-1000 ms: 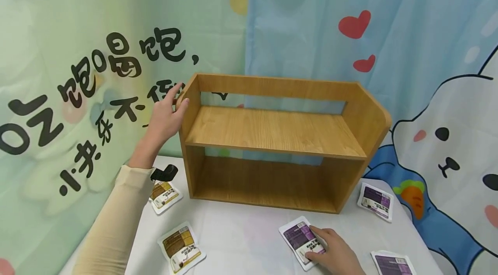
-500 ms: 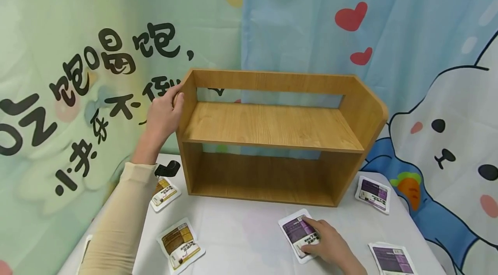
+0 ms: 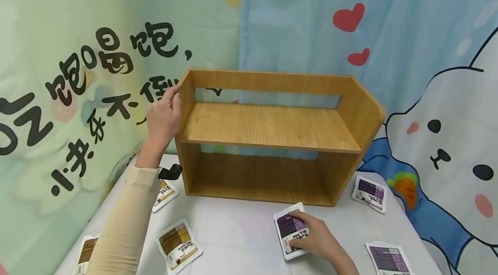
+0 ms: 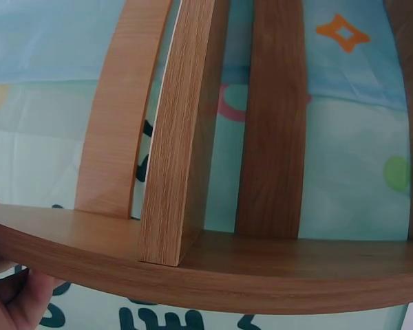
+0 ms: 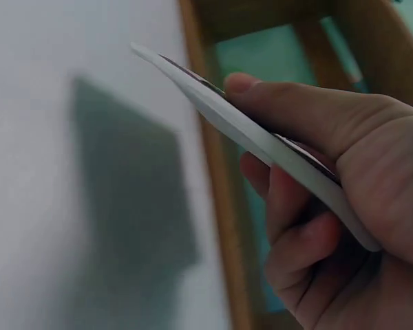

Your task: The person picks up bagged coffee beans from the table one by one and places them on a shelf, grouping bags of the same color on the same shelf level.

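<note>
A two-tier wooden desk shelf (image 3: 268,126) stands on the white-covered table. My left hand (image 3: 164,115) grips the upper front edge of its left side panel; in the left wrist view, fingers show on both sides of that panel (image 4: 213,275). In front of the shelf, my right hand (image 3: 317,238) holds a flat white pouch with a purple label (image 3: 285,234). From the right wrist, the pouch (image 5: 227,117) is pinched between thumb and curled fingers, raised over the table with its shadow below.
More purple-labelled pouches lie at right, one near the shelf (image 3: 369,194) and one at the front (image 3: 389,259). Brown-and-yellow pouches lie at left, including one in front (image 3: 179,244) and one partly behind the sleeve (image 3: 165,195). Printed curtains (image 3: 288,20) hang behind.
The purple-labelled pouch has risen off the table in my right hand and shifted slightly left. My left hand has closed more around the shelf's side panel. The head view has shifted slightly.
</note>
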`<state>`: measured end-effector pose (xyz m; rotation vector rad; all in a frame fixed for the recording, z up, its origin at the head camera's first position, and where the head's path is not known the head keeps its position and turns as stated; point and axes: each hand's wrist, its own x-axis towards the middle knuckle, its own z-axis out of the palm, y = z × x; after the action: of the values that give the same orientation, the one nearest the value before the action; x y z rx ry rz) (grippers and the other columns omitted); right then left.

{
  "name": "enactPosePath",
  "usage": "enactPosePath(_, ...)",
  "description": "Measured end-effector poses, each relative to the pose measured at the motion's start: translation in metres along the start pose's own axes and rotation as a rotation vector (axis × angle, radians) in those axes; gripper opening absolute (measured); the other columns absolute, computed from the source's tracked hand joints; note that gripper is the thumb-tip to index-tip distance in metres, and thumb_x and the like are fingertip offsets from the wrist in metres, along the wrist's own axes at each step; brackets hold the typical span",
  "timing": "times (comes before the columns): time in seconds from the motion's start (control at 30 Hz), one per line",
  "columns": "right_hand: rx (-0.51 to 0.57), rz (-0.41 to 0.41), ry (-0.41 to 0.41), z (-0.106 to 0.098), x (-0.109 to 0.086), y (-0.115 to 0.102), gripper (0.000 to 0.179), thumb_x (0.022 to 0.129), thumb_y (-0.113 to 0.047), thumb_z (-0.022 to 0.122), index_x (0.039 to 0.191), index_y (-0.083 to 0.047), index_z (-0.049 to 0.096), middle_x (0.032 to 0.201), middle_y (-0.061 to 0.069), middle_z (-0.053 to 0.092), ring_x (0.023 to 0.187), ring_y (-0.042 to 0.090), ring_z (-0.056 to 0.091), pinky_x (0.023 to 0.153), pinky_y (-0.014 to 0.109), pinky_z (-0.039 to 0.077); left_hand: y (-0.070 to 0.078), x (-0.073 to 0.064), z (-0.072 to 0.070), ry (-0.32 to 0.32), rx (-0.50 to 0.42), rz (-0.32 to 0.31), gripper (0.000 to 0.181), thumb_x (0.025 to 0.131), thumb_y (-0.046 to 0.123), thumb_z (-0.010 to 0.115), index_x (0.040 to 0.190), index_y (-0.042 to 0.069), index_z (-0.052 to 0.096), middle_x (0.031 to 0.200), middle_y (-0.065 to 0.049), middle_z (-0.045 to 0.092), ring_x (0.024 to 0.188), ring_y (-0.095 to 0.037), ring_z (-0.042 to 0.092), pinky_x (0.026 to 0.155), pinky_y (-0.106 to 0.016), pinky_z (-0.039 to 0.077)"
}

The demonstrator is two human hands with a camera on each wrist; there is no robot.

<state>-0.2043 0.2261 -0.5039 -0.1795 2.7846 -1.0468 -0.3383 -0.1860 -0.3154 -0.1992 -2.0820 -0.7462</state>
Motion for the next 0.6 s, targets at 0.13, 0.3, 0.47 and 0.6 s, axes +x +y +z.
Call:
enactPosePath(0.13,0.012,-0.051,0.034,-0.010,-0.003,-0.021,0.074,0.063,-0.023,0.092,0.130,-0.017,0.060,0.118,0.015,0.063,0.097,0.026,0.058,0.086,0.051,0.046,0.001,-0.005,0.002,-0.010,0.005,-0.021,0.038,0.103,0.026,0.040,0.130,0.008,0.061,0.059,-0.010,0.051,0.046,-0.023,0.038,0.046,-0.037,0.030)
enactPosePath(0.3,0.021,-0.098,0.059,-0.025,-0.001,-0.051,0.073,0.065,-0.026,0.091,0.130,-0.021,0.060,0.116,0.011,0.064,0.093,0.022,0.058,0.079,0.043,0.047,-0.001,-0.007,0.003,-0.006,0.013,-0.030,0.038,0.103,0.026,0.040,0.130,0.009,0.061,0.058,-0.009,0.050,0.045,-0.023,0.038,0.045,-0.036,0.030)
enactPosePath(0.47,0.058,-0.153,0.098,-0.038,0.004,-0.082,0.072,0.068,-0.029,0.090,0.133,-0.024,0.058,0.119,0.011,0.063,0.092,0.023,0.057,0.076,0.039,0.047,0.000,-0.002,0.003,0.006,0.013,-0.041,0.039,0.104,0.028,0.039,0.130,0.010,0.061,0.062,-0.012,0.055,0.048,-0.024,0.040,0.047,-0.036,0.031)
enactPosePath(0.6,0.084,-0.227,0.125,-0.043,0.006,-0.103,0.072,0.068,-0.027,0.090,0.133,-0.022,0.059,0.118,0.012,0.064,0.090,0.023,0.058,0.074,0.036,0.048,0.001,-0.002,0.004,0.007,0.023,-0.047,0.038,0.103,0.028,0.040,0.129,0.011,0.062,0.065,-0.013,0.058,0.049,-0.025,0.042,0.048,-0.037,0.032)
